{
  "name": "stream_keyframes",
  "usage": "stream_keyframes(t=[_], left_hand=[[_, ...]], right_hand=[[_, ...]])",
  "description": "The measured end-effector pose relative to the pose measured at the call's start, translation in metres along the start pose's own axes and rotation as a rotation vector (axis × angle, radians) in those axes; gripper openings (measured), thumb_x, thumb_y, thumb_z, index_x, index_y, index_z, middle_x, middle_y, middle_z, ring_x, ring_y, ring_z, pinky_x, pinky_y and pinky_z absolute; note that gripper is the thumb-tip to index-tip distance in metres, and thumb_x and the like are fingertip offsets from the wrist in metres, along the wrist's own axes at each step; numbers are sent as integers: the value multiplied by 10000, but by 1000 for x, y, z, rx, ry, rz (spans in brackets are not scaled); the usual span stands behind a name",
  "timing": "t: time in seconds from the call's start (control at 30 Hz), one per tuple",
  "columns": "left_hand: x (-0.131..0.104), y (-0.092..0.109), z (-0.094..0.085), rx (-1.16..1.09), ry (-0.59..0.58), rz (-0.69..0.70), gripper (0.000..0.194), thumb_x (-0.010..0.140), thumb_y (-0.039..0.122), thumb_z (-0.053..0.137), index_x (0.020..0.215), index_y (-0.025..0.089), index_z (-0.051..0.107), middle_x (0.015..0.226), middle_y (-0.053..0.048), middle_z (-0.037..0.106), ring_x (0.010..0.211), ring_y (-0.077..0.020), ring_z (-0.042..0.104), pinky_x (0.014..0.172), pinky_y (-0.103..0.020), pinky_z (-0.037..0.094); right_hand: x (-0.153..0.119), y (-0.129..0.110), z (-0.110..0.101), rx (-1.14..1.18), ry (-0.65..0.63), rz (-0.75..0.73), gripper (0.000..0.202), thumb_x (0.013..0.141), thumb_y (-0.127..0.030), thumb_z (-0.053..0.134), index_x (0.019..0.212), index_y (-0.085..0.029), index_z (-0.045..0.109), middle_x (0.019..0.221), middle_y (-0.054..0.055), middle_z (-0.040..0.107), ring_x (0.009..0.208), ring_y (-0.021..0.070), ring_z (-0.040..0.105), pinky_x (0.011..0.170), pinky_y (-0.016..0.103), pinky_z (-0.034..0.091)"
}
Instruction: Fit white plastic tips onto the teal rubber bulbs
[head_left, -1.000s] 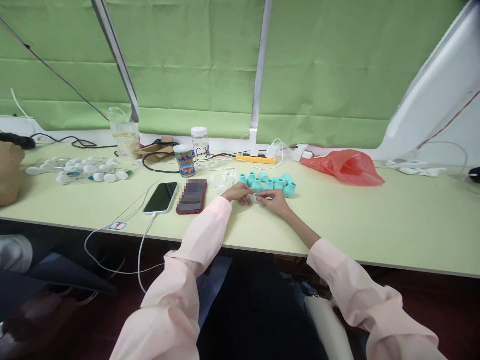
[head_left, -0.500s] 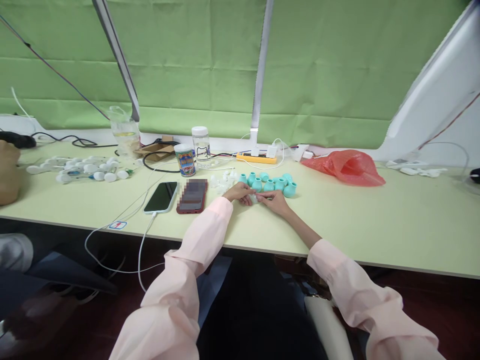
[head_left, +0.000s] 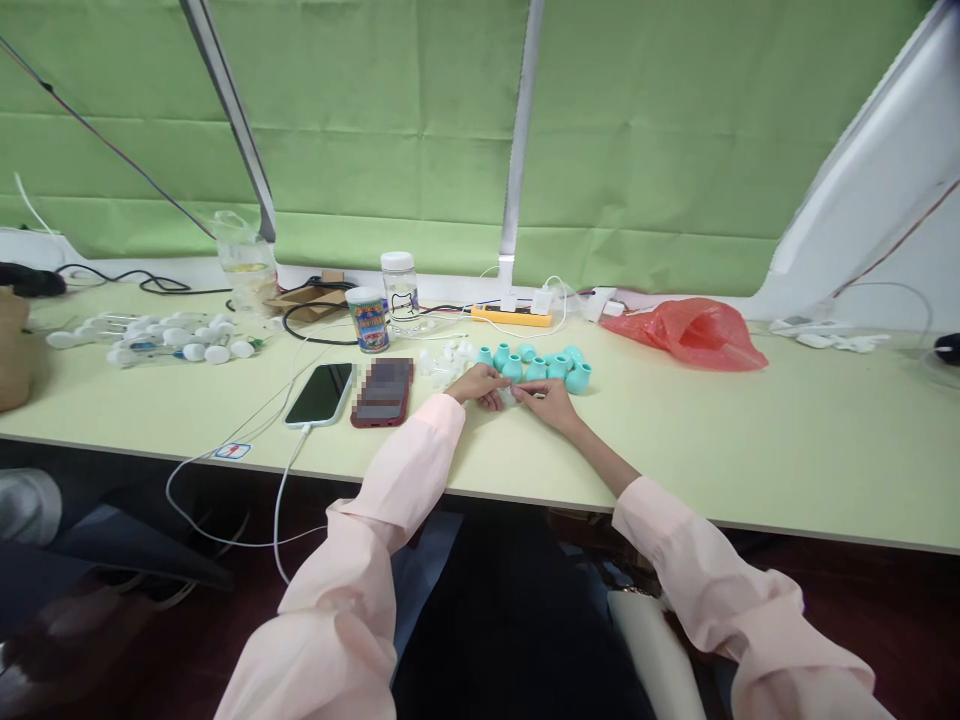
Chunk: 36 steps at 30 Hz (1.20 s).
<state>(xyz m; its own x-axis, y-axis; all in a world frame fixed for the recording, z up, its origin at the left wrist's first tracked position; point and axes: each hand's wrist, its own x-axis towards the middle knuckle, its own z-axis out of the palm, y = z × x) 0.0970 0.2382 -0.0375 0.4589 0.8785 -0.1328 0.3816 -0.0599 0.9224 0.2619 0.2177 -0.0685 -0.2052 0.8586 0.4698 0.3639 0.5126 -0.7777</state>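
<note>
Your left hand [head_left: 480, 384] and right hand [head_left: 551, 402] are both pinching a clear bit [head_left: 507, 396]; bag [head_left: 251, 288] by the desk's [head_left: 750, 440] back edge's got yellowish stuff [head_left: 246, 268] inside.

Over the desk [head_left: 750, 450], a small piece [head_left: 508, 398] is held between the left hand [head_left: 481, 386] and the right hand [head_left: 551, 403], with pots [head_left: 535, 370] just behind them and a cluster of parts [head_left: 454, 353] behind the left hand. Two phones [head_left: 321, 394] lie side by side left of that hand, a cup [head_left: 368, 322] and a bottle [head_left: 400, 292] behind them. Behind the pots lies a power strip [head_left: 517, 317]; to their right, a bag [head_left: 679, 335].
</note>
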Motion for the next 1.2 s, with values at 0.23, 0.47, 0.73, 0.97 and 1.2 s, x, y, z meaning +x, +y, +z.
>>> stream_keyframes(t=[0.23,0.47,0.73,0.97,1.2], left_hand=[[0,3,2,30,-17,1,256,723,376,514,743,128,454,497,-39,603,434,-104,551,432,-181,388],[-3,6,1,53,-40,-14,244,659,297,570,811,117,507,533,-41,614,482,-110,566,473,-193,418],[-6,7,1,14,-30,-16,292,614,289,611,831,112,526,553,-50,621,487,-107,566,501,-210,441],[-5,7,2,-32,-4,-49,242,610,263,596,790,110,543,547,-50,616,502,-113,577,499,-199,443],[-9,10,2,-96,-80,-21,233,609,255,593,787,108,559,593,-59,625,522,-109,581,538,-212,452]], right_hand=[[0,2,-1,27,-29,14,249,637,-355,599,777,-165,679,749,47,671,680,184,593,607,291,453],[1,4,-2,-1,27,-36,255,626,-381,608,730,-159,679,712,53,654,643,158,567,574,273,435],[1,2,-3,44,5,37,237,640,-364,596,740,-165,680,750,52,669,711,192,594,621,294,455],[0,2,-3,11,-40,-23,252,634,-356,601,770,-158,677,772,57,668,698,183,595,611,284,463],[-3,-2,-2,-45,-9,-37,265,597,-314,630,790,-137,673,759,69,669,627,165,589,568,270,470]])
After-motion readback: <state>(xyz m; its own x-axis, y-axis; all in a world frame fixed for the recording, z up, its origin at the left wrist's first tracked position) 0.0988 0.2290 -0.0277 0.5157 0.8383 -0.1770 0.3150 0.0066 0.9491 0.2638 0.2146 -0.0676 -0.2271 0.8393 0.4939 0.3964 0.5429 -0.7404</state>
